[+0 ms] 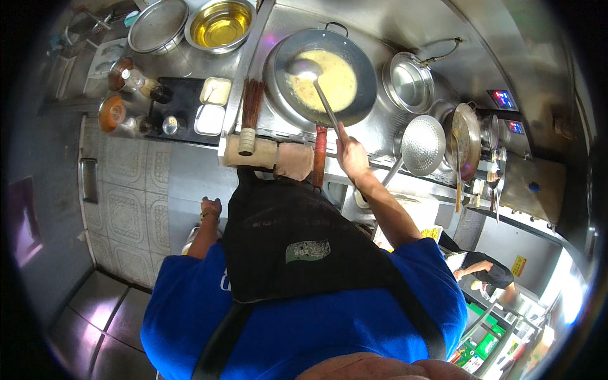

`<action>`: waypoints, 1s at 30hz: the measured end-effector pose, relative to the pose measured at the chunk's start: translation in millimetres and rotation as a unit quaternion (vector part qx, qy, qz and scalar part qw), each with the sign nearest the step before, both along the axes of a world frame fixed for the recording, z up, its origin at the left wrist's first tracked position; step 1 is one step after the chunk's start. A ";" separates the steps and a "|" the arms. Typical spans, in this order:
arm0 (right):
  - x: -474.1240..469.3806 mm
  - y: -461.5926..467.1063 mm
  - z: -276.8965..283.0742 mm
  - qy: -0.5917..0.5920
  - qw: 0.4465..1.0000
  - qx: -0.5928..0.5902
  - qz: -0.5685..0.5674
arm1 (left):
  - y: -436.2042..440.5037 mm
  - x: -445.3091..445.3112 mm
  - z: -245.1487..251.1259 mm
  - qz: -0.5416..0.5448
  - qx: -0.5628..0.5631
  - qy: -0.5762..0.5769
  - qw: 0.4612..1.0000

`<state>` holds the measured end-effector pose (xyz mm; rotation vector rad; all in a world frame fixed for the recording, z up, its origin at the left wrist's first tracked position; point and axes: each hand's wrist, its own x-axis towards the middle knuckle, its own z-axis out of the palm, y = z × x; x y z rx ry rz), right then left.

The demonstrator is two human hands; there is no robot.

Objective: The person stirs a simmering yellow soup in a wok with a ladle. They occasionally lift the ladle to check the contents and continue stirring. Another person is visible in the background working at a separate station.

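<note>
My right hand (pixel 353 154) grips the handle of a metal ladle (pixel 325 97). The ladle's bowl rests in pale yellow liquid (pixel 339 78) inside a dark wok (pixel 363 102). Below the wok's rim, its red-wrapped handle (pixel 319 152) points toward me, just left of my right hand. My left hand (pixel 211 206) hangs low beside my apron (pixel 304 213), away from the stove, with its fingers curled. Its palm is hidden, so I cannot tell whether it holds anything. A bamboo wok brush (pixel 251 114) lies on folded cloths (pixel 292 159) at the counter's front edge.
A perforated skimmer (pixel 422 145) and a pot of clear liquid (pixel 408 83) stand to the right, near a second wok (pixel 465 142). At left are a basin of golden oil (pixel 221 28), seasoning tubs (pixel 216 91) and bottles (pixel 147 88). Another person (pixel 487 270) works at lower right.
</note>
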<state>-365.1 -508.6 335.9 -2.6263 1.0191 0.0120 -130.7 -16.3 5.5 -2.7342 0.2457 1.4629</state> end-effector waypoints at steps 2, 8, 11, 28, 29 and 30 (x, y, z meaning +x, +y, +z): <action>-27.0 8.0 7.1 0.051 0.998 -0.023 0.016 | -1.6 -0.6 3.1 0.057 -0.019 -0.011 0.998; -88.4 4.7 48.9 0.124 0.992 0.009 -0.009 | -25.2 9.5 41.1 0.073 -0.041 -0.021 0.996; -107.8 17.0 75.0 -0.003 0.995 0.090 -0.039 | -36.1 14.0 56.4 0.090 -0.055 -0.032 0.994; 9.1 -4.2 13.6 -0.198 0.875 0.280 -0.341 | -35.8 7.0 64.5 0.088 -0.079 -0.084 0.989; 15.1 -4.8 12.6 -0.214 0.826 0.371 -0.366 | -33.2 4.7 63.8 0.075 -0.081 -0.081 0.991; 22.0 -6.7 11.0 -0.270 0.726 0.500 -0.388 | -30.7 1.8 61.9 0.060 -0.072 -0.069 0.993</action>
